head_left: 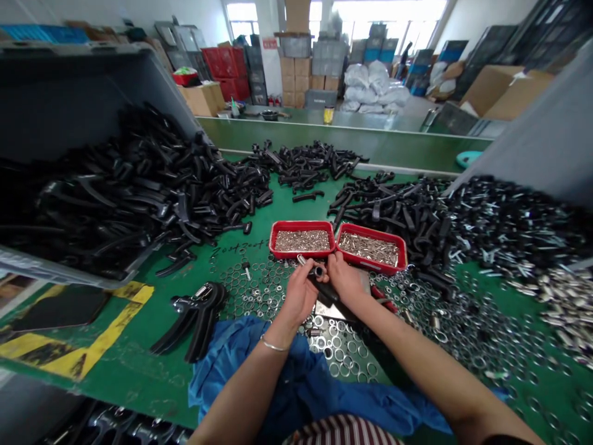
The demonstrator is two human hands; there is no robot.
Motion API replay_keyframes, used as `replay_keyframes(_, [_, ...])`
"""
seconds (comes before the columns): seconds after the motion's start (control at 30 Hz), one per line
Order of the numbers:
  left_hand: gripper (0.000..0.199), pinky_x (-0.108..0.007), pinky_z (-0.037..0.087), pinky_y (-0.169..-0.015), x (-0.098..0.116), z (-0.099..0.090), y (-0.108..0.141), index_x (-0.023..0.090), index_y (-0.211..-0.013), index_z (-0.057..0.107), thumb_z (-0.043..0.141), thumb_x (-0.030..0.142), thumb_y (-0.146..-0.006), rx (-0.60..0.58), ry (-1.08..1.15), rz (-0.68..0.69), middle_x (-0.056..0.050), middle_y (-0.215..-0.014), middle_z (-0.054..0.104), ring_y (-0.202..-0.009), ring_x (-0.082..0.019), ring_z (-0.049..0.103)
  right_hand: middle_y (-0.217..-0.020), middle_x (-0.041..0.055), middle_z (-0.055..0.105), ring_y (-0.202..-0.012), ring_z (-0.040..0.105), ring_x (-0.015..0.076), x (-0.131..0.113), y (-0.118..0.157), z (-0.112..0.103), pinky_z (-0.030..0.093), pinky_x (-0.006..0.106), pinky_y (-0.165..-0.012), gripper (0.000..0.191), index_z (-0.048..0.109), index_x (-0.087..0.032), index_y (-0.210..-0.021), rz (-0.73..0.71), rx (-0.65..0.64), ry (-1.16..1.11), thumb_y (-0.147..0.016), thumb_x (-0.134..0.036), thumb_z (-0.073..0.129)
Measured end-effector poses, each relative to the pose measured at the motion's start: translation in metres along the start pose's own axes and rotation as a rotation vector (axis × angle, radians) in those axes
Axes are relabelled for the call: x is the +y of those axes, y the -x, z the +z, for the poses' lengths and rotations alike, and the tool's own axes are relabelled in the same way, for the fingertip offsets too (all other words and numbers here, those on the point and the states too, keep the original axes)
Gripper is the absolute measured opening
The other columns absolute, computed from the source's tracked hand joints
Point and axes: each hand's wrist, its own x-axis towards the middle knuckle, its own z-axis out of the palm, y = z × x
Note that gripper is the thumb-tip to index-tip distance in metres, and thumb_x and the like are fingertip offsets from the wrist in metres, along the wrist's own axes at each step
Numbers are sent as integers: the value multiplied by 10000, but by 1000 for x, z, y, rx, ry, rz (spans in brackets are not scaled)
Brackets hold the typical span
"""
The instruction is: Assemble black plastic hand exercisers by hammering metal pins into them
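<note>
My left hand (300,290) is closed on a black handle part (326,293) with a metal piece at its upper end. Right beside it, my right hand (343,278) has its fingers bent down at the front edge of the red trays; what they hold, if anything, is too small to tell. Small silvery pins fill the left red tray (302,240) and the right red tray (370,248). Under the hands lies a metal plate (332,310), with red-handled pliers (383,299) to its right. Metal rings (340,355) are scattered in front of the plate.
A grey crate (183,105) spills black handles at left. An assembled black clamp (197,315) lies left of a blue cloth (241,346). More black handles (319,164) lie behind the trays. Screws (519,222) and metal pieces (565,309) are heaped at right.
</note>
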Motion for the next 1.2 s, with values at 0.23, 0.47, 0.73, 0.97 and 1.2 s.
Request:
replay_keyframes(0.23, [236, -260, 484, -669, 1, -1, 2, 130, -854, 642, 739, 340, -808, -21, -71, -35, -27, -798, 637, -692, -111, 567, -1172, 185, 578, -1020, 652, 256, -6, -2, 2, 558, 327, -758, 195, 483, -153, -1163, 48, -26, 99, -980, -178, 423])
replay_keyframes(0.47, [211, -263, 503, -652, -1, -5, 1, 130, -840, 664, 752, 317, -796, -44, -61, -71, -33, -799, 644, -691, -123, 564, -1197, 157, 560, -1015, 654, 250, -5, 3, 6, 560, 343, -743, 219, 463, -157, -1188, 50, 35, 26, -992, -160, 367])
replay_keyframes(0.73, [234, -274, 535, -638, -1, -10, -3, 134, -813, 663, 792, 317, -745, 58, -90, -28, -14, -760, 653, -659, -121, 570, -1156, 106, 631, -1030, 649, 231, 16, 9, -21, 536, 350, -834, 226, 495, -180, -1186, -52, 119, -205, -964, -177, 455])
replay_keyframes(0.97, [315, -286, 558, -690, -9, -4, 1, 143, -972, 688, 802, 320, -738, 59, -114, -54, -38, -912, 715, -782, -169, 665, -1129, 32, 664, -914, 680, 149, -1, 39, -28, 551, 298, -823, 337, 403, -235, -1336, -127, 325, -725, -1001, -255, 430])
replay_keyframes(1.2, [301, -269, 561, -686, -12, -5, 4, 139, -915, 676, 820, 310, -714, 114, -89, -71, -42, -928, 727, -807, -175, 679, -1122, 58, 635, -1085, 590, 196, -5, 57, -24, 473, 349, -972, 196, 571, -224, -1147, -137, 425, -648, -956, -268, 562])
